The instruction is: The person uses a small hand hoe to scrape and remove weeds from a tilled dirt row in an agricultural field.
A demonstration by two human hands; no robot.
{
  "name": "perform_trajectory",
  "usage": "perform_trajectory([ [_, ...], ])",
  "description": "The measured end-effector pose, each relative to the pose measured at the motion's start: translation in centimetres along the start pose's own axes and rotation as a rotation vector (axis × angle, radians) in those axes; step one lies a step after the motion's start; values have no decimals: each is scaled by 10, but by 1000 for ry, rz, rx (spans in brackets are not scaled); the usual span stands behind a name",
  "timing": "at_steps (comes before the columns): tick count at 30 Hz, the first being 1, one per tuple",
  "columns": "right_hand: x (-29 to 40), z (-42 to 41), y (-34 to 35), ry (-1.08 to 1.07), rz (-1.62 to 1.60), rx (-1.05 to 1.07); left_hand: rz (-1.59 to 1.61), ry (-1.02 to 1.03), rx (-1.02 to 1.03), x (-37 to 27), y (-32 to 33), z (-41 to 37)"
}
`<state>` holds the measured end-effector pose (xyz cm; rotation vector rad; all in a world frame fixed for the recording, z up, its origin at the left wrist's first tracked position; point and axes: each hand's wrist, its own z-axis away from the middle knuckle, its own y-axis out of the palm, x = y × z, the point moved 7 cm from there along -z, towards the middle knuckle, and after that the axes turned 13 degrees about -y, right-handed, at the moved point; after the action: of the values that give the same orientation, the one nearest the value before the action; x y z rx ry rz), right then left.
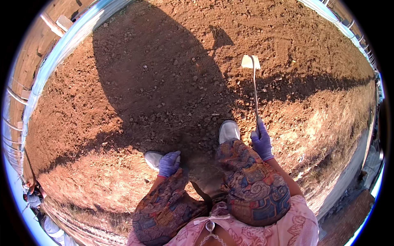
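Observation:
My right hand (262,142), in a purple glove, is closed around the lower end of a thin handle (255,89). This handle belongs to a hoe, whose bright, flat blade (247,62) is at the far end. The blade appears to be held off the brown soil (289,40), since a matching shadow falls apart from it, up and to the left. In the same kind of glove, my left hand (169,164) is at my left knee beside a light grey shoe (152,160), fingers curled and no tool visible in it.
My right shoe (229,131) stands on crumbly soil. A shaded furrow (295,87) runs off to the right, with dry, straw-coloured ground (101,181) nearer me. Plastic sheeting (46,73) with hoops borders the left. At the lower left edge a person (33,198) is partly visible.

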<state>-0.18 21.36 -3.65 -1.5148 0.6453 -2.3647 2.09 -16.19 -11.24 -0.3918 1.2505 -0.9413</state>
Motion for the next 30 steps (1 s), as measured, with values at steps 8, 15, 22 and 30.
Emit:
perform_trajectory([
  [8, 9, -30, 17, -93, 302, 107, 21, -3, 34, 0, -4, -1],
  [15, 73, -215, 46, -275, 316, 50, 21, -22, 56, 4, 0, 0],
  [22, 76, -264, 88, -173, 127, 103, 23, -68, 182, 9, 4, -4],
  [30, 81, -133, 126, -375, -36, 95, 5, -105, 179, 7, 4, 1],
])
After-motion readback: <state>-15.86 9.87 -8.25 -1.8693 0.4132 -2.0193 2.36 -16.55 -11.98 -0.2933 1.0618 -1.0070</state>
